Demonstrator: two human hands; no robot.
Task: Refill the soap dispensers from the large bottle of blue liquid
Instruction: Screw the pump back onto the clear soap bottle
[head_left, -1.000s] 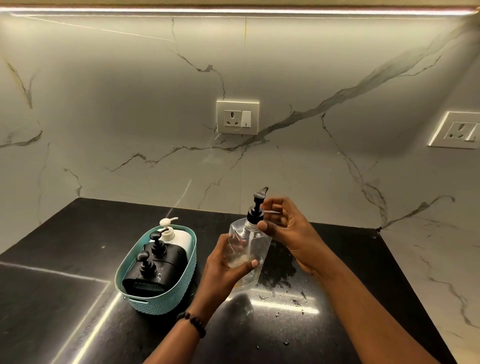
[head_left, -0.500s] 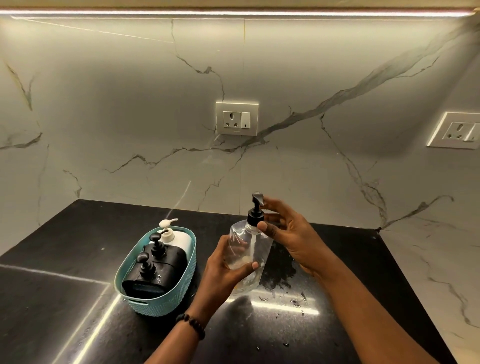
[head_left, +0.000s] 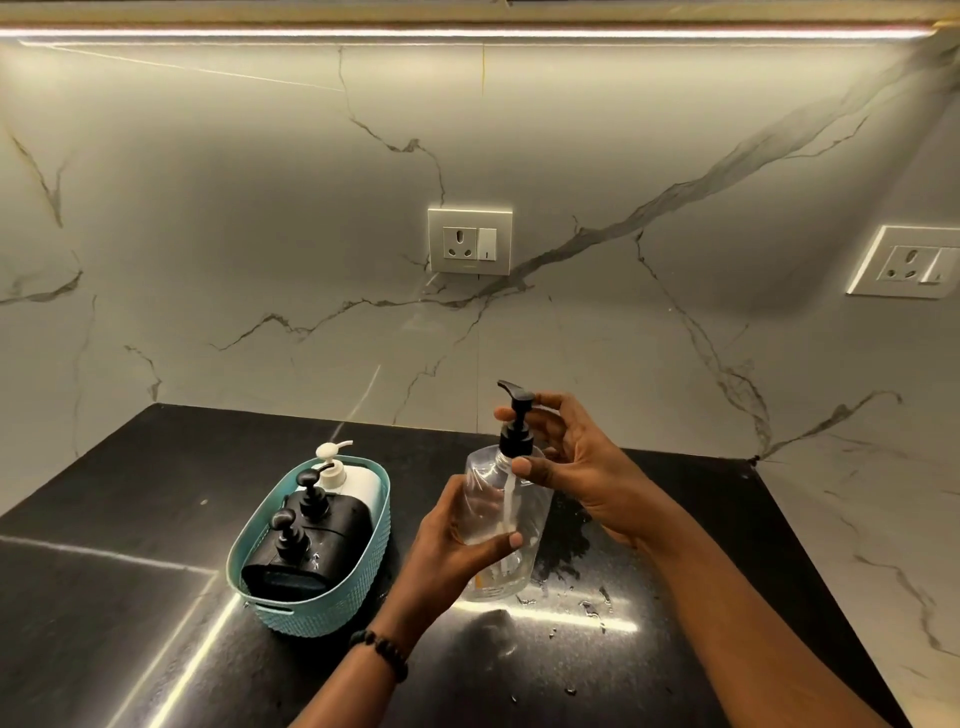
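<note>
Clear dispenser (head_left: 501, 525): nearly empty; contents hard to judge
Left hand (head_left: 451, 551): grasps its body
Right hand (head_left: 576, 462): pinches black pump (head_left: 515, 431)
Teal basket (head_left: 270, 610): three dispensers, bases hidden

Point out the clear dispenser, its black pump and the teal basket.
clear dispenser (head_left: 488, 566), head view, lower body.
black pump (head_left: 516, 435), head view, collar.
teal basket (head_left: 317, 608), head view, front wall.

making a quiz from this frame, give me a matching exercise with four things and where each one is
Things:
1. clear dispenser
2. white pump bottle
3. beaded bracelet
4. water droplets

Places:
A. on the left wrist
B. on the black counter
C. at the back of the teal basket
D. held between both hands

Pairs: 1-D, 2-C, 3-A, 4-B
</note>
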